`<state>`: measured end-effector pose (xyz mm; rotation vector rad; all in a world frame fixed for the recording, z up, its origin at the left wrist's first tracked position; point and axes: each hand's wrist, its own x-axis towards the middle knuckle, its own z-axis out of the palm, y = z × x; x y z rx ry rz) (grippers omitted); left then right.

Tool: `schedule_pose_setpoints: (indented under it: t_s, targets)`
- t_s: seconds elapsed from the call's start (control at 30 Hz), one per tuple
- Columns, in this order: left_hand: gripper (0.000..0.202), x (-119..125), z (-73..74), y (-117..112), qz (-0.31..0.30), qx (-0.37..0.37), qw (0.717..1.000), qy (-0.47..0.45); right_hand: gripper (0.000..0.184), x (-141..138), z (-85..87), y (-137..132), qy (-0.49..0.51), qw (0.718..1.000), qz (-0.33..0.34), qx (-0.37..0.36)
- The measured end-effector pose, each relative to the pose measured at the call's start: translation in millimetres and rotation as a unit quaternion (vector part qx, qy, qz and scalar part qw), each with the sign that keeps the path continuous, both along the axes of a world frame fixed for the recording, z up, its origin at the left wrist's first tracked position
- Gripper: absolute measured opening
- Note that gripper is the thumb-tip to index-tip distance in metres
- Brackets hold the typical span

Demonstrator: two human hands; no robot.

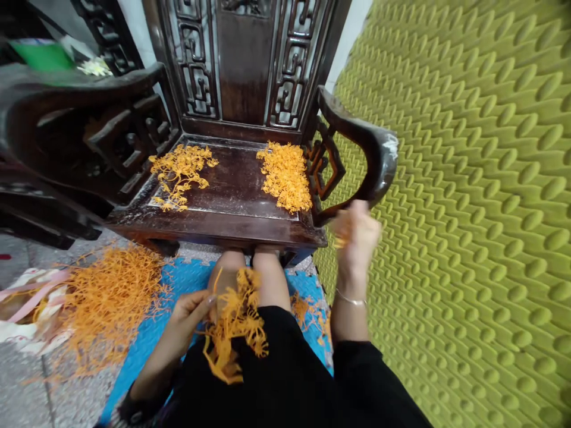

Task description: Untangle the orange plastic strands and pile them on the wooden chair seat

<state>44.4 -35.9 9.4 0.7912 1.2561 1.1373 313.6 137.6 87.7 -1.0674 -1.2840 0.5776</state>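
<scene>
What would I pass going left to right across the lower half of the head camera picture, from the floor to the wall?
heap of orange strands on the floor → left hand → orange bunch over the lap → right hand, blurred → green padded wall

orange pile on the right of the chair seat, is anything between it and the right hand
Partly: the armrest and its carved side panel stand between the blurred right hand, beside the seat's front corner, and the orange pile. Around the front edge nothing visible blocks.
</scene>
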Motion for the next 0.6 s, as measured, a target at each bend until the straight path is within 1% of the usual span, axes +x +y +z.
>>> schedule_pose_setpoints:
  t_s: [0.03,0.07,0.1,0.13,0.17,0.23,0.27,0.33,0.4,0.43,0.5,0.53,0.6]
  targets:
    - [0.048,3.6,4.7,2.5,0.038,0.007,0.999,-0.029,0.054,-22.1,-5.1,16.1,-0.097,0.993,0.062,-0.035]
    - [0.049,6.8,9.8,5.1,0.073,0.015,0.996,-0.056,0.052,-42.1,-9.2,33.7,-0.196,0.974,0.091,-0.062]
    - [0.05,9.4,14.8,7.3,0.108,0.023,0.991,-0.079,0.05,-58.3,-11.9,52.5,-0.289,0.949,0.093,-0.092]
    - [0.051,11.3,19.5,9.2,0.138,0.028,0.985,-0.102,0.048,-70.2,-13.5,71.9,-0.356,0.925,0.065,-0.116]
    - [0.053,12.7,23.6,10.4,0.162,0.031,0.979,-0.123,0.045,-77.7,-14.1,91.1,-0.393,0.91,0.03,-0.132]
    - [0.055,13.9,29.6,11.4,0.191,0.036,0.968,-0.162,0.037,-82.2,-15.1,125.6,-0.416,0.895,-0.046,-0.157]
    - [0.054,13.9,31.5,11.3,0.195,0.038,0.963,-0.18,0.034,-81.3,-16.7,139.2,-0.415,0.891,-0.072,-0.167]
    - [0.052,13.5,33.6,11.0,0.194,0.046,0.957,-0.209,0.039,-77.9,-23.9,156.9,-0.422,0.879,-0.109,-0.194]
    - [0.051,12.8,34.5,11.4,0.19,0.055,0.952,-0.235,0.053,-76.2,-36.1,161.7,-0.428,0.87,-0.129,-0.208]
    - [0.051,12.5,34.7,12.0,0.188,0.059,0.949,-0.248,0.059,-76.3,-43.0,160.3,-0.429,0.87,-0.137,-0.201]
    - [0.051,12.3,35.2,13.8,0.183,0.071,0.943,-0.269,0.066,-77.6,-55.1,154.3,-0.428,0.879,-0.147,-0.151]
    - [0.05,12.5,35.5,14.7,0.177,0.077,0.941,-0.276,0.066,-78.3,-59.4,151.3,-0.422,0.887,-0.146,-0.116]
    - [0.049,13.2,36.1,16.3,0.161,0.084,0.943,-0.279,0.061,-78.3,-63.6,148.5,-0.404,0.903,-0.133,-0.059]
